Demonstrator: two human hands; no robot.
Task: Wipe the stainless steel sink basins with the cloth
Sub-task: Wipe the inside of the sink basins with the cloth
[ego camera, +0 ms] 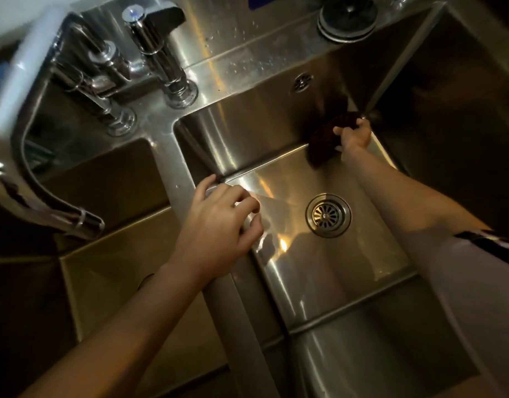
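- Left hand point(218, 225): rests on the divider point(190, 179) between basins, fingers loosely curled, grasping nothing; judged a brace.
- Middle basin point(290, 173): drain point(328, 215) near its centre.
- Right hand point(354, 136): grasps the dark cloth point(323, 142) at the far right corner.
- Step in hand: wiping that corner. Next move likely calls for pressed strokes along the rear wall.
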